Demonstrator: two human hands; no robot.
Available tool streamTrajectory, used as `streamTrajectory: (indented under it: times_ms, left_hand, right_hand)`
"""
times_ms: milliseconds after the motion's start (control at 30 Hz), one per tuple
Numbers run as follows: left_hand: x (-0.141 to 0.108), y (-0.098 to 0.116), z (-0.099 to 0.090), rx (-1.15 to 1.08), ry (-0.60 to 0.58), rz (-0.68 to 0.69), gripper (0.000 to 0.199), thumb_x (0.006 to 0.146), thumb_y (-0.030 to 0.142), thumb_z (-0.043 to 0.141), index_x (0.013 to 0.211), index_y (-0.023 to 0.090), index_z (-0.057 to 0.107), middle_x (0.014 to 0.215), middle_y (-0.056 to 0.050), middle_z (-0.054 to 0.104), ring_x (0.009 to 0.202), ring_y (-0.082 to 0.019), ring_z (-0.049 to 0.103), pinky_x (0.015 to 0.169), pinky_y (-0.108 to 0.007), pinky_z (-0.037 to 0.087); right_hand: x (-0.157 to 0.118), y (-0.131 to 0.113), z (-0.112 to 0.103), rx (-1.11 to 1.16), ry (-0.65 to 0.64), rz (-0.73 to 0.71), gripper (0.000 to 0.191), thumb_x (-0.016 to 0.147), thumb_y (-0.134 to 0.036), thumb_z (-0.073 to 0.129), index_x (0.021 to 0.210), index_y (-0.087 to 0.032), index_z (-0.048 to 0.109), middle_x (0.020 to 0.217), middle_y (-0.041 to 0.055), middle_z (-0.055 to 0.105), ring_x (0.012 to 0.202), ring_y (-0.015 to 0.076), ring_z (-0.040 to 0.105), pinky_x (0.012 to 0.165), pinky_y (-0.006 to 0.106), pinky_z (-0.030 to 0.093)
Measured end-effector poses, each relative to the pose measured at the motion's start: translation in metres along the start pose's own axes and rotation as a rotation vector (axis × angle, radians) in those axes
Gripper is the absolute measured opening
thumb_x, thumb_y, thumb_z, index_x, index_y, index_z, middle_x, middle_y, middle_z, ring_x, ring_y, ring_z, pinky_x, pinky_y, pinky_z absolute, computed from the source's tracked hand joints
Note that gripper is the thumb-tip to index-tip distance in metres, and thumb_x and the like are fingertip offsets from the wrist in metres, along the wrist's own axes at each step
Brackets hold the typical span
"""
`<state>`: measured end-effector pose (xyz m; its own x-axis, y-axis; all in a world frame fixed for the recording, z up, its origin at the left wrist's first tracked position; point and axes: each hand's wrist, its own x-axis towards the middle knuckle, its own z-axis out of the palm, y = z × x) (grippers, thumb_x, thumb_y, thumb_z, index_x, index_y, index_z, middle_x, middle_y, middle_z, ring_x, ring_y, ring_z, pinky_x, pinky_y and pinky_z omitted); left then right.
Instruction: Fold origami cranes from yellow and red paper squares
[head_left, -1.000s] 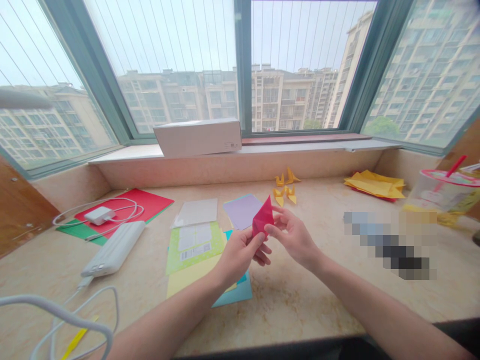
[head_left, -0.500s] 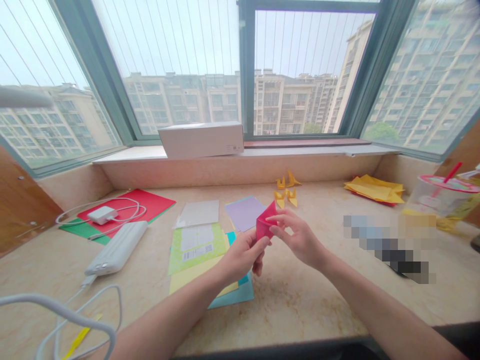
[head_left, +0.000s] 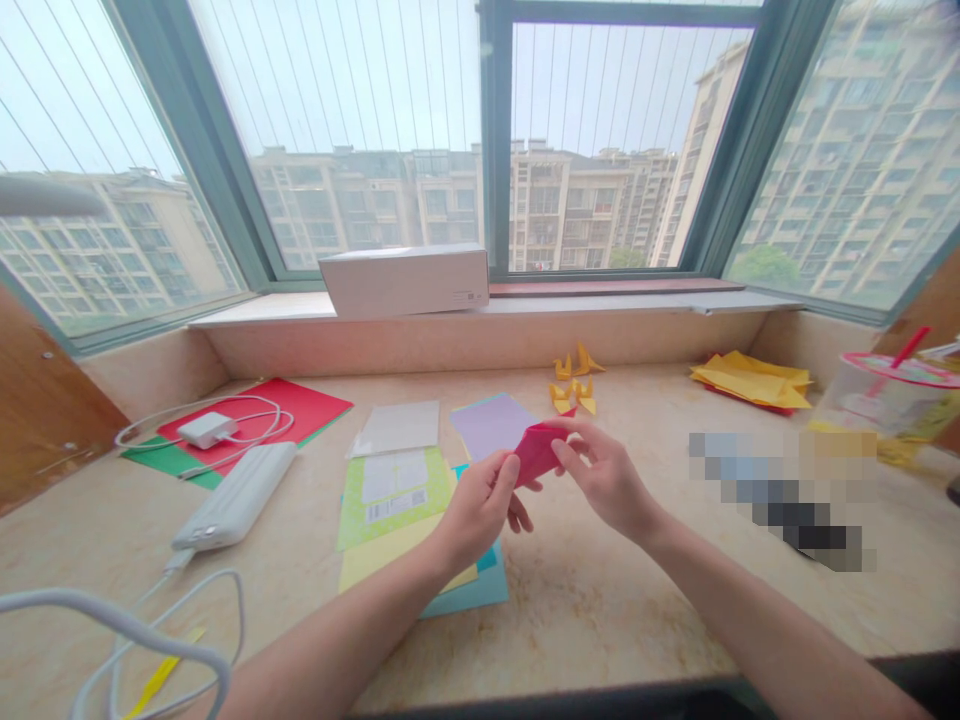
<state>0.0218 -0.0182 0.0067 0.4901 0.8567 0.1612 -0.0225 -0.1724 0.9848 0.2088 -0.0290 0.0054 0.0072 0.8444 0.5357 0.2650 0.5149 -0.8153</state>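
Note:
A folded piece of red origami paper [head_left: 537,452] is held in the air above the counter, tilted, with a pointed tip toward the upper right. My left hand [head_left: 487,500] pinches its left side between thumb and fingers. On its right edge, the thumb and fingers of my right hand [head_left: 600,470] are closed. Beyond the hands stand several small yellow folded paper figures [head_left: 576,378]. Beneath and left of my left hand lie sheets of coloured paper, among them a purple sheet [head_left: 487,422] and a pale yellow one [head_left: 382,562].
At left lie red paper [head_left: 315,405], a white charger [head_left: 206,430], a power bank [head_left: 236,495] and looping cables. A white box [head_left: 405,282] sits on the window ledge. Yellow papers [head_left: 750,380] and a lidded plastic cup [head_left: 862,395] with a straw are at right, near a blurred patch.
The red paper has turned from upright to more slanted, its tip now pointing to the right. My right hand has shifted slightly right along its edge; both hands keep hold.

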Motion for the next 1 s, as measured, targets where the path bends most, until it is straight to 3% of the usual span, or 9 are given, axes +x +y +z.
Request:
streamTrajectory:
  times_ms: [200, 433, 600, 700, 800, 900, 1000]
  left_hand:
    - [0.000, 0.006, 0.001, -0.111, 0.025, -0.041, 0.053, 0.094, 0.062, 0.047, 0.096, 0.011, 0.060, 0.093, -0.013, 0.071, 0.050, -0.013, 0.067, 0.046, -0.023, 0.050]
    - [0.001, 0.005, -0.001, -0.160, 0.044, -0.089, 0.049, 0.093, 0.056, 0.053, 0.104, 0.010, 0.063, 0.101, -0.016, 0.073, 0.054, -0.015, 0.069, 0.050, -0.025, 0.053]
    - [0.003, 0.004, -0.002, -0.170, 0.091, -0.120, 0.047, 0.091, 0.054, 0.058, 0.106, 0.010, 0.065, 0.098, -0.015, 0.075, 0.057, -0.016, 0.071, 0.053, -0.026, 0.055]
    - [0.004, 0.004, -0.004, -0.203, 0.128, -0.131, 0.047, 0.090, 0.055, 0.059, 0.104, 0.010, 0.066, 0.097, -0.015, 0.076, 0.058, -0.017, 0.071, 0.054, -0.025, 0.055]
    - [0.004, 0.005, -0.004, -0.211, 0.152, -0.141, 0.047, 0.090, 0.055, 0.059, 0.102, 0.010, 0.066, 0.092, -0.014, 0.076, 0.059, -0.017, 0.071, 0.054, -0.025, 0.055]
    - [0.004, 0.006, -0.004, -0.204, 0.158, -0.145, 0.047, 0.091, 0.054, 0.057, 0.101, 0.010, 0.067, 0.086, -0.012, 0.075, 0.058, -0.017, 0.071, 0.054, -0.025, 0.054]
    - [0.003, 0.007, -0.003, -0.201, 0.159, -0.158, 0.045, 0.091, 0.052, 0.057, 0.099, 0.009, 0.067, 0.079, -0.010, 0.074, 0.059, -0.018, 0.072, 0.054, -0.025, 0.055]
  right_hand:
    - [0.000, 0.003, -0.003, -0.257, 0.018, -0.121, 0.025, 0.093, -0.025, 0.060, 0.115, -0.028, 0.072, 0.121, 0.0092, 0.056, 0.082, 0.0172, 0.064, 0.072, 0.037, 0.058]
    - [0.000, 0.008, -0.004, -0.410, 0.051, -0.264, 0.030, 0.094, -0.019, 0.059, 0.118, -0.032, 0.071, 0.144, 0.0092, 0.037, 0.104, 0.0230, 0.060, 0.091, 0.046, 0.056]
    - [-0.003, 0.002, -0.006, -0.628, -0.033, -0.393, 0.040, 0.092, -0.011, 0.057, 0.123, -0.034, 0.069, 0.157, 0.0066, 0.025, 0.131, 0.0320, 0.046, 0.105, 0.055, 0.043]
    - [-0.006, -0.004, -0.005, -0.712, -0.101, -0.418, 0.037, 0.091, -0.012, 0.060, 0.119, -0.033, 0.070, 0.158, 0.0080, 0.029, 0.136, 0.0344, 0.041, 0.106, 0.057, 0.037]
    - [-0.006, -0.006, -0.004, -0.720, -0.108, -0.429, 0.017, 0.091, -0.022, 0.067, 0.103, -0.029, 0.075, 0.151, 0.0094, 0.041, 0.132, 0.0340, 0.045, 0.105, 0.056, 0.035]
    - [-0.005, -0.005, -0.004, -0.684, -0.117, -0.485, 0.008, 0.092, -0.026, 0.067, 0.089, -0.025, 0.074, 0.128, 0.0097, 0.059, 0.118, 0.0285, 0.056, 0.101, 0.048, 0.039]
    - [-0.004, -0.005, -0.004, -0.650, -0.160, -0.569, 0.015, 0.097, -0.020, 0.059, 0.096, -0.023, 0.073, 0.106, 0.0077, 0.066, 0.104, 0.0219, 0.062, 0.092, 0.040, 0.043]
